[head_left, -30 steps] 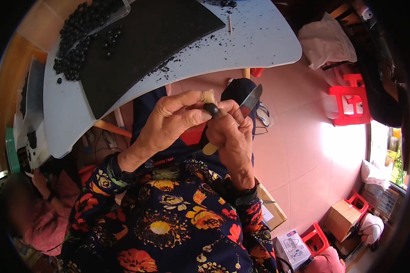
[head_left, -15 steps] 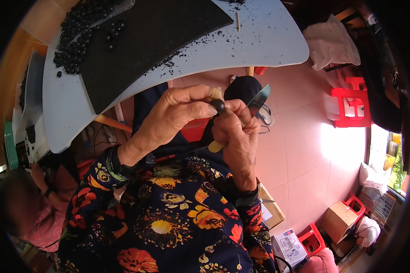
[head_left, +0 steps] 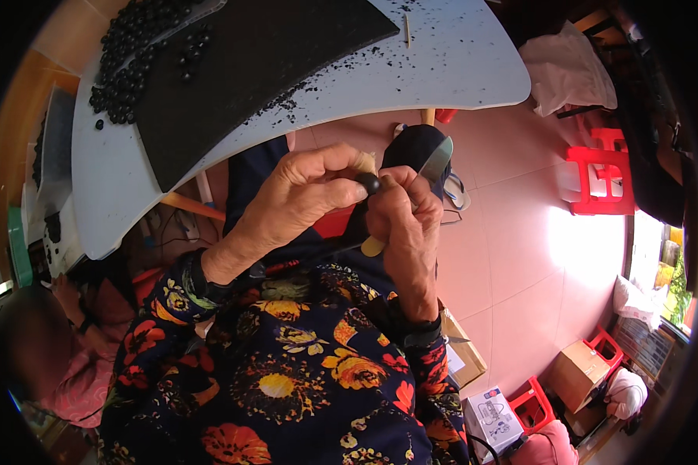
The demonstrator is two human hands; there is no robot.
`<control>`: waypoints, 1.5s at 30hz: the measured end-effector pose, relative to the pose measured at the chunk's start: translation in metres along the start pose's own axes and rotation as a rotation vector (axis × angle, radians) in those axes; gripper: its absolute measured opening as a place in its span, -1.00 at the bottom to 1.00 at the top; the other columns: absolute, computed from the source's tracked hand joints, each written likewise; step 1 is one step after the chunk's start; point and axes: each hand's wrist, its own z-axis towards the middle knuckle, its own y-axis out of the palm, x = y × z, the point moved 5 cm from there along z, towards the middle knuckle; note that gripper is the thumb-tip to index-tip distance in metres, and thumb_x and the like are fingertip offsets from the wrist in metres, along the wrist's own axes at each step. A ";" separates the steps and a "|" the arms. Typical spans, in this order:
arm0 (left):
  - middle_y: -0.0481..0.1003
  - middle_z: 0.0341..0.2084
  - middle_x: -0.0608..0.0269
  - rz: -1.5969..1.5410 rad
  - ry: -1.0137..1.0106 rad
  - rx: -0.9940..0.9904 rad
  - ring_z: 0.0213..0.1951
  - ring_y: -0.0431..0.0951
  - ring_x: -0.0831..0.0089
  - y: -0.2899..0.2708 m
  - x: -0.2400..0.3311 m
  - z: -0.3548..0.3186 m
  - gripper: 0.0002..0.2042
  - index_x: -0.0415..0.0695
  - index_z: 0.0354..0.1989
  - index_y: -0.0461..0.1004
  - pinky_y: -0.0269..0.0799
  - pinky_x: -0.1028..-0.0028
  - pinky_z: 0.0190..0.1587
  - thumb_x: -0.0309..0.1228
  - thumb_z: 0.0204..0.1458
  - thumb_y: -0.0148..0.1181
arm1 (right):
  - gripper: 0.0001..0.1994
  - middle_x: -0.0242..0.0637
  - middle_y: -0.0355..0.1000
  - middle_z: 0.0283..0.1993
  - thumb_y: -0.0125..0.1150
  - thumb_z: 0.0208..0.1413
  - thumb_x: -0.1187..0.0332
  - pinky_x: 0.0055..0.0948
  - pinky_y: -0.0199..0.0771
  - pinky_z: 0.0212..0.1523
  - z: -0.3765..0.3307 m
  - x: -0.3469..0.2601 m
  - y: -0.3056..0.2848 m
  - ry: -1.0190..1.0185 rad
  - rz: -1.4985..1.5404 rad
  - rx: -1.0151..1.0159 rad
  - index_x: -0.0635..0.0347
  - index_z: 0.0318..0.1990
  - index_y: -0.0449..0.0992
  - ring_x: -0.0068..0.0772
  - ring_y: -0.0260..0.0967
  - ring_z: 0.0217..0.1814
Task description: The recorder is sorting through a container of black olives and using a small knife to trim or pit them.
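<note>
In front of my lap, my left hand [head_left: 306,186] pinches a small, round black ball [head_left: 370,183] between thumb and forefinger. A pale yellowish wrap covers the tip of that forefinger. My right hand [head_left: 403,213] is closed right beside the ball, its thumb and fingertips close against it. Through the right fist runs what looks like a knife [head_left: 437,159]: a flat grey-green blade shows beyond the knuckles, and a yellow end sticks out below the palm. Whether anything else sits at the right fingertips is hidden.
Ahead stands a white table [head_left: 434,77] with a black mat [head_left: 256,70], many black balls [head_left: 128,85], dark crumbs and a thin stick [head_left: 408,31]. Another person [head_left: 85,349] sits at lower left. Red stools [head_left: 601,180] and cardboard boxes [head_left: 578,376] stand on the right.
The knife blade has turned slightly in my right hand, its tip swinging a little leftward. Both hands stay close together, with the ball still held in the left.
</note>
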 end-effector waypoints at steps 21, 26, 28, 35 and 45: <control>0.46 -0.28 0.28 -0.393 -0.154 0.025 -0.19 0.45 0.55 -0.004 -0.017 -0.005 -0.79 -0.33 -0.14 0.44 0.32 0.54 -0.03 -0.57 0.08 -0.02 | -0.76 -0.22 0.38 -0.48 0.31 -0.14 0.45 -0.33 0.39 -0.56 -0.005 -0.004 0.017 -0.716 -1.030 0.050 0.20 -0.33 0.36 -0.13 0.41 -0.50; 0.45 -0.31 0.30 -0.326 -0.137 0.026 -0.25 0.40 0.57 -0.006 -0.019 -0.006 -0.78 -0.32 -0.14 0.45 0.30 0.55 -0.09 -0.55 0.04 0.00 | -0.77 -0.21 0.37 -0.49 0.30 -0.14 0.44 -0.31 0.38 -0.57 -0.002 -0.002 0.016 -0.667 -1.043 0.024 0.19 -0.34 0.35 -0.10 0.40 -0.50; 0.44 -0.31 0.31 -0.308 -0.139 0.021 -0.26 0.38 0.58 -0.007 -0.018 -0.007 -0.79 -0.31 -0.15 0.45 0.29 0.55 -0.10 -0.54 0.04 0.02 | -0.82 -0.17 0.38 -0.51 0.25 -0.08 0.45 -0.28 0.39 -0.55 -0.002 -0.002 0.016 -0.631 -1.044 0.016 0.23 -0.41 0.33 -0.04 0.40 -0.49; 0.43 -0.34 0.42 -0.153 -0.042 0.008 -0.25 0.37 0.70 -0.014 -0.023 -0.014 -0.79 -0.31 -0.16 0.45 0.31 0.65 -0.09 -0.47 0.08 0.06 | -0.83 -0.35 0.27 -0.62 0.09 0.14 0.37 -0.55 0.19 -0.52 0.006 0.013 -0.005 -0.243 -0.623 0.048 0.32 -0.36 0.43 -0.64 0.12 -0.55; 0.41 -0.21 0.32 -0.096 -0.033 0.006 -0.13 0.40 0.61 -0.008 -0.004 -0.014 -0.78 -0.33 -0.11 0.41 0.34 0.59 0.01 -0.51 0.08 0.09 | -0.76 -0.54 0.29 -0.57 0.04 0.23 0.27 -0.69 0.13 -0.50 0.005 0.003 0.015 -0.114 -0.245 -0.139 0.31 -0.32 0.42 -0.77 0.10 -0.53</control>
